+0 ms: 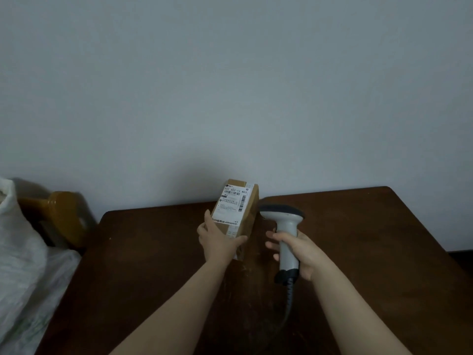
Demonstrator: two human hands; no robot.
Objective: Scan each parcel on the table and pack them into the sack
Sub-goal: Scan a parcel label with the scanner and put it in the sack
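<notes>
Brown cardboard makes up the single parcel (235, 216), a longish box held over the middle of the dark wooden desk (371, 239). Its long axis runs away from the person, the far end raised and tipped up toward the wall, the near end low. The broad face with the white shipping label is turned upward and a little to the left, barcodes showing. Whether the low end touches the desk cannot be told.

Counted: one parcel, one scanner, one sack, two hands.

The left hand (217, 242) has the parcel by its near end. The grip is spread wide, with the thumb lying up the left edge beside the label and the fingers wrapped across the lower end.

The right hand (304, 252) holds the grey scanner (286, 226). The grip is wrapped round the handle with the fingers curled across its front. The handle stands roughly upright, and the dark-topped head points left at the parcel's right side, just beside it. A coiled cable (289, 298) hangs from the butt of the handle toward the near desk edge.

The white sack (20, 252) slumps off the desk's left side, well apart from the parcel, with a yellowish wooden chair (64, 213) behind it.
</notes>
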